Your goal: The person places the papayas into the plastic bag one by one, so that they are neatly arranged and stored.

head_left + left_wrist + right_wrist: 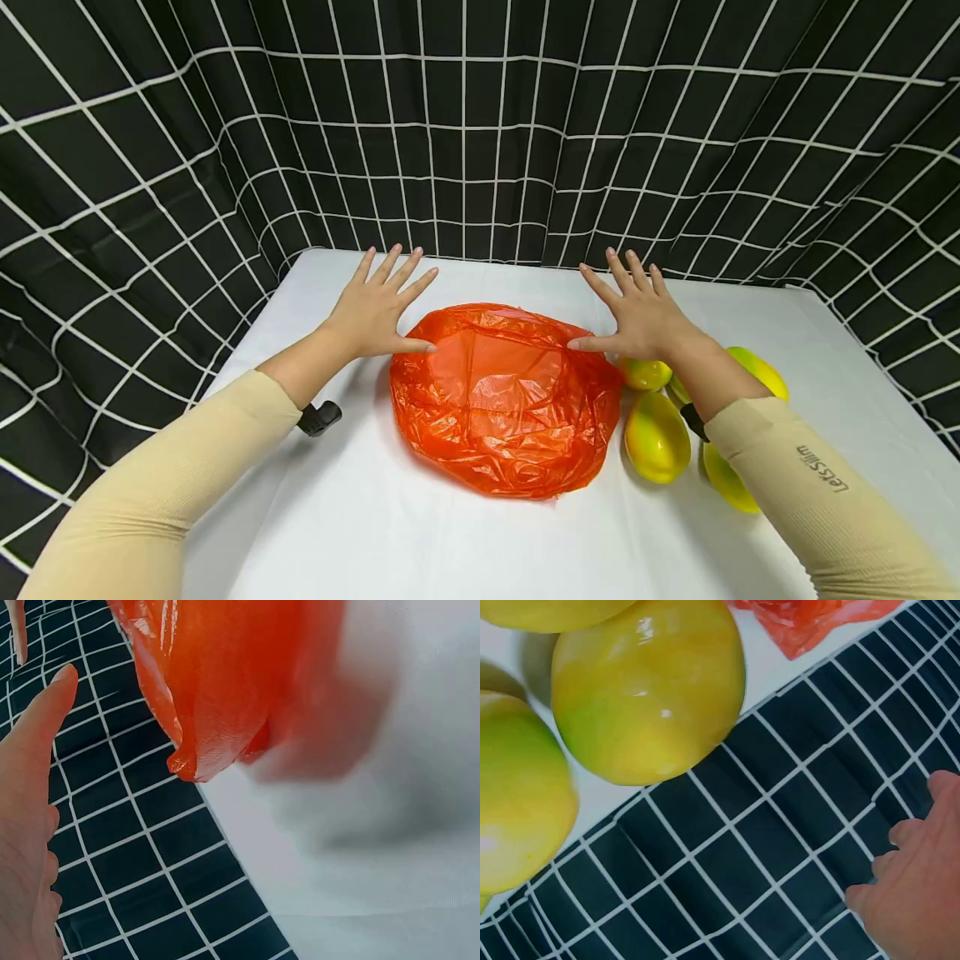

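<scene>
A crinkled red-orange plastic bag (502,400) sits in the middle of the white table, its rim spread wide. My left hand (367,312) is held over the bag's far left side with fingers spread and nothing in it. Mirroring it at the far right side is my right hand (643,317), also spread and holding nothing. Both thumbs overlap the bag's edge in the head view. Several glossy yellow-green mangoes (657,437) lie right of the bag, partly hidden under my right forearm. Two mangoes (649,697) show large in the right wrist view, with a third cut off above.
A white cloth covers the table (360,533). Black curtains (495,100) with a white grid stand behind it and on both sides. A black wrist camera (318,419) juts out below my left wrist, and long beige sleeves cover both forearms.
</scene>
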Available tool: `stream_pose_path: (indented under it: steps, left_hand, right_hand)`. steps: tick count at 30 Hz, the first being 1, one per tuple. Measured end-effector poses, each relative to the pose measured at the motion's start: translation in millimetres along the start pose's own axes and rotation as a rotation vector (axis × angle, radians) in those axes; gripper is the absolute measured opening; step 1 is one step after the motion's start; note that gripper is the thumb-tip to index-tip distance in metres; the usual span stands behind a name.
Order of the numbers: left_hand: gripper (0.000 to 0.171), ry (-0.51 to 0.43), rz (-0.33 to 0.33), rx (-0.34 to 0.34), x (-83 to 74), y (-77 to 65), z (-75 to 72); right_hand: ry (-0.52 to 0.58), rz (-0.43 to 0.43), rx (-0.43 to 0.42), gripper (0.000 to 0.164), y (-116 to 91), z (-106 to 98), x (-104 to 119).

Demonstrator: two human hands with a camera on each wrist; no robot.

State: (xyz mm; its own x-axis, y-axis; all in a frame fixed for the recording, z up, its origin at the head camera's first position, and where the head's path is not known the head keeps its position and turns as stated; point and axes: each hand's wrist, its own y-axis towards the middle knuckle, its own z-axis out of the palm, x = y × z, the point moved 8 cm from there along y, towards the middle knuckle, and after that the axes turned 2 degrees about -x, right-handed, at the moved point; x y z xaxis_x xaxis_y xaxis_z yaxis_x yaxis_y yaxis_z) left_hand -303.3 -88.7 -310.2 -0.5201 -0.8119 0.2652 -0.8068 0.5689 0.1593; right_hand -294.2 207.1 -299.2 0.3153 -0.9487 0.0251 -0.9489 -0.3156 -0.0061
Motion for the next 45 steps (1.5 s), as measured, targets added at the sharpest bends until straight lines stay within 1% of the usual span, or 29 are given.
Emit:
stream_pose_path:
  steps: [4, 6, 8, 10, 12, 16, 18, 20, 23, 28, 30, 34, 37, 41, 45]
  left_hand:
    - [0.104, -0.029, -0.001, 0.0, -1.9, 0.6, 3.3]
    - [0.103, -0.073, -0.012, 0.013, -2.2, -0.6, 5.9]
    - [0.1, -0.145, -0.031, 0.023, -2.2, -1.8, 8.9]
    - [0.096, -0.247, -0.064, 0.027, -2.0, -3.6, 11.2]
    - [0.092, -0.379, -0.113, 0.022, -1.2, -5.2, 13.7]
    - [0.085, -0.676, -0.24, -0.001, 1.6, -9.8, 19.2]
    - [0.079, -0.804, -0.298, -0.017, 2.6, -12.6, 22.4]
    - [0.074, -0.91, -0.343, -0.029, 2.9, -16.3, 26.4]
    - [0.068, -1.032, -0.4, -0.04, 3.1, -22.8, 33.0]
    - [0.067, -1.175, -0.47, -0.043, 2.2, -30.1, 41.5]
    - [0.068, -1.212, -0.483, -0.045, 1.9, -31.3, 44.9]
    - [0.069, -1.273, -0.511, -0.06, 3.8, -37.4, 51.5]
    - [0.067, -1.333, -0.524, -0.071, 2.8, -42.3, 56.6]
    - [0.066, -1.436, -0.531, -0.081, -1.6, -47.0, 64.8]
    - [0.065, -1.493, -0.549, -0.068, -6.4, -49.9, 73.5]
  right_hand:
    - [0.053, 0.024, 0.014, 0.096, -7, -2, -1]
    - [0.092, 0.031, 0.027, 0.095, -11, -2, -1]
    - [0.143, 0.038, 0.037, 0.093, -15, -2, -2]
    - [0.206, 0.049, 0.044, 0.091, -20, -2, -4]
    - [0.273, 0.065, 0.053, 0.088, -25, -1, -6]
    - [0.409, 0.118, 0.075, 0.087, -40, 3, -9]
    - [0.463, 0.146, 0.071, 0.087, -48, 5, -11]
    - [0.505, 0.172, 0.058, 0.086, -57, 7, -13]
    - [0.558, 0.215, 0.036, 0.084, -71, 12, -16]
    - [0.689, 0.298, -0.02, 0.081, -91, 21, -22]
    - [0.752, 0.324, -0.038, 0.08, -98, 27, -25]
    - [0.84, 0.347, -0.072, 0.077, -112, 37, -27]
    - [0.869, 0.376, -0.086, 0.076, -120, 42, -28]
    - [0.885, 0.421, -0.081, 0.076, -126, 48, -28]
    - [0.907, 0.42, -0.107, 0.073, -131, 50, -27]
